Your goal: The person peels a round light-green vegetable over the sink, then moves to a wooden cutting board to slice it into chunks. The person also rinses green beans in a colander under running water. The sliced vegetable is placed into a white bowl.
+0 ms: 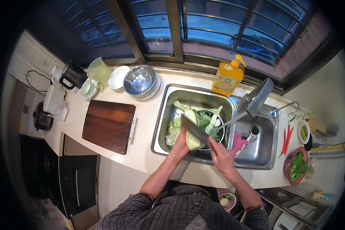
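Over the left sink basin (156, 138) I hold a pale green vegetable (194, 142) in my left hand (180, 147), its fingers closed round it. My right hand (222, 156) grips a kitchen knife by its handle. The broad blade of the knife (195, 132) slants up to the left across the vegetable, and whether it cuts in I cannot tell. Below, a metal bowl (223, 134) of leafy greens (205, 119) stands in the basin. Pale leaves (174, 132) lie left of it, and a thick green stalk (179, 105) leans toward the basin's far left corner.
A faucet (249, 101) reaches over the sink from behind, near a yellow soap bottle (227, 78). The right basin (266, 153) holds a brush (253, 131) and a pink cloth (239, 142). Left lies a wooden cutting board (108, 124); right are red chilies (286, 141) and a bowl of greens (298, 168).
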Available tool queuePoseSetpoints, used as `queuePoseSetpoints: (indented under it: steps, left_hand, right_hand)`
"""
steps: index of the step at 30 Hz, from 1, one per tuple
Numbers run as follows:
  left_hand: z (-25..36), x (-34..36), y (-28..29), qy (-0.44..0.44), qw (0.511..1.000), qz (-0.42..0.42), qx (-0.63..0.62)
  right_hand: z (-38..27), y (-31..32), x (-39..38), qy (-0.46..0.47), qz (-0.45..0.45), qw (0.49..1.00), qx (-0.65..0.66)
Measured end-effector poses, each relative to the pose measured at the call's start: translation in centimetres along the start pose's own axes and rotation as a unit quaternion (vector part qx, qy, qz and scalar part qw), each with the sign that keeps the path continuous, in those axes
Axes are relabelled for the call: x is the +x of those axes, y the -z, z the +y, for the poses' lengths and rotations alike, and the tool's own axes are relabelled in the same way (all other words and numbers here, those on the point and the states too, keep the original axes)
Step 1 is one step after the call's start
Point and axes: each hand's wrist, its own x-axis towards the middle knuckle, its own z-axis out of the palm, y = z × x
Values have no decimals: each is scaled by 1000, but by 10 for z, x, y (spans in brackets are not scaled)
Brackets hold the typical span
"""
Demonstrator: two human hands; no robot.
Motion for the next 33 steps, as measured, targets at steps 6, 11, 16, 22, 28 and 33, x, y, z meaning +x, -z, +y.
queuePoseSetpoints:
  steps: [6, 11, 16, 22, 28, 33]
  left_hand:
    - [0, -1, -8, 73, 997, -33, 7]
    - [-1, -12, -4, 73, 996, -13, 58]
    - [-15, -25, 14, 10, 1000, -13, -15]
    - [-33, -39, 27, -32, 999, -26, -26]
    - [-27, -55, 12, -1, 999, -46, 14]
    - [-23, -50, 17, 47, 991, -111, 57]
  right_hand:
    - [-13, 12, -9, 94, -46, 992, -64]
    - [-10, 8, -6, 141, -30, 985, -98]
    - [2, 6, 4, 139, -42, 983, -114]
    - [3, 5, 10, 160, -20, 980, -115]
    - [5, 5, 19, 159, -1, 979, -127]
    - [11, 2, 23, 108, -12, 986, -126]
